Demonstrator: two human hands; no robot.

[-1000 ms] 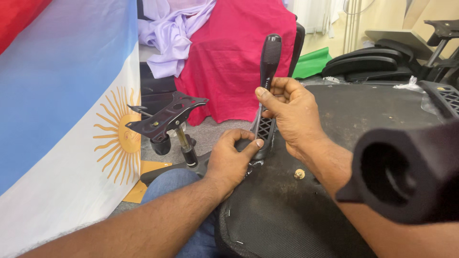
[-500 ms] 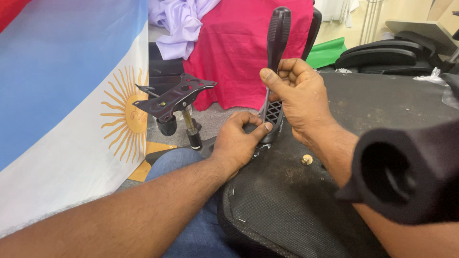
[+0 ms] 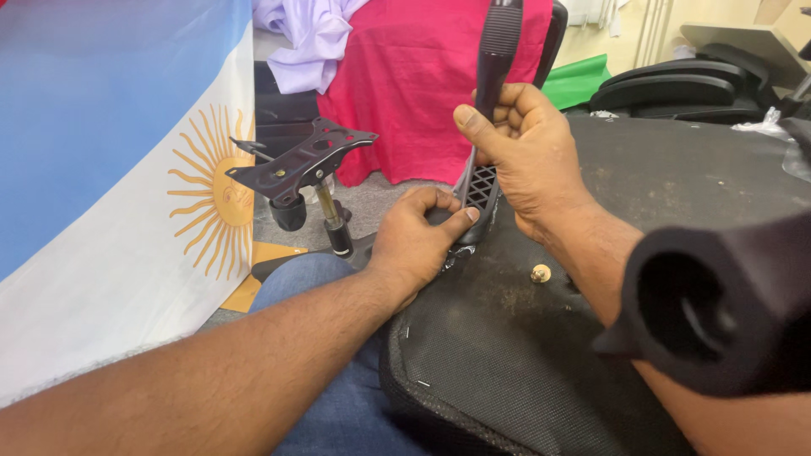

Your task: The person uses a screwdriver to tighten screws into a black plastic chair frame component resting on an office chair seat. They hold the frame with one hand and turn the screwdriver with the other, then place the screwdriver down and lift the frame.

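Black armrest (image 3: 494, 93), red cloth (image 3: 405, 84), blue-white sun-patterned flag (image 3: 118, 169)

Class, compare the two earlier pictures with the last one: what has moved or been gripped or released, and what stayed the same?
Little changed. The view drew closer and shifted, so the armrest and the metal chair base plate sit higher and larger in frame. The right hand still grips the armrest's upright stem; the left hand still presses at its foot on the upturned seat. Nothing was let go. The small bolt stayed put.

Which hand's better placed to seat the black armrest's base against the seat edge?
Left, probably. The left hand is already at the lattice base of the black plastic armrest, where it meets the upturned black fabric-covered chair seat. The right hand grips higher on the upright, steadying it.
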